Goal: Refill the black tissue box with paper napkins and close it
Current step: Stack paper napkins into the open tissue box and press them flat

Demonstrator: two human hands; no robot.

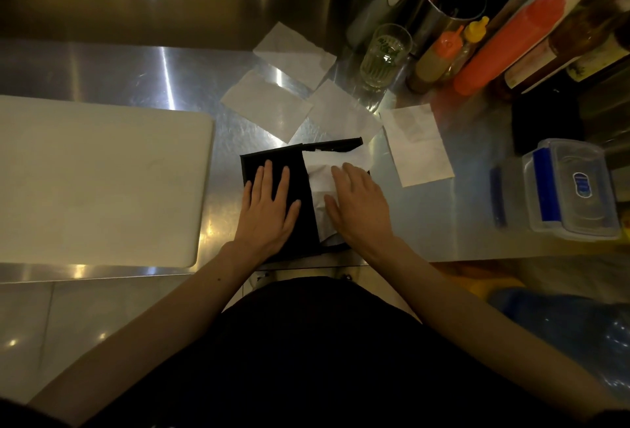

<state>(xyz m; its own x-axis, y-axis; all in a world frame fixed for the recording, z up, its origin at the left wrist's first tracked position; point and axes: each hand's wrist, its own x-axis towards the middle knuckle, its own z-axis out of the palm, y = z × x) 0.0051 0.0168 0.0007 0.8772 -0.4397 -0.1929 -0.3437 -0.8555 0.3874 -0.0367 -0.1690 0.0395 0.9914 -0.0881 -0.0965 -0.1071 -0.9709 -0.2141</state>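
Note:
The black tissue box (335,146) sits near the front edge of the steel counter. Its black lid (303,189) covers the left half of the box. My left hand (271,204) lies flat on that lid with straight fingers. White napkins (322,171) fill the uncovered right half. My right hand (359,206) presses flat on them with straight fingers. Several loose napkins lie spread on the counter behind the box, one (267,103) to the back left and one (417,144) to the right.
A white cutting board (99,178) lies at the left. At the back right stand a drinking glass (385,54), squeeze bottles (511,42) and a steel cup (450,15). A clear lidded container (572,189) sits at the right edge.

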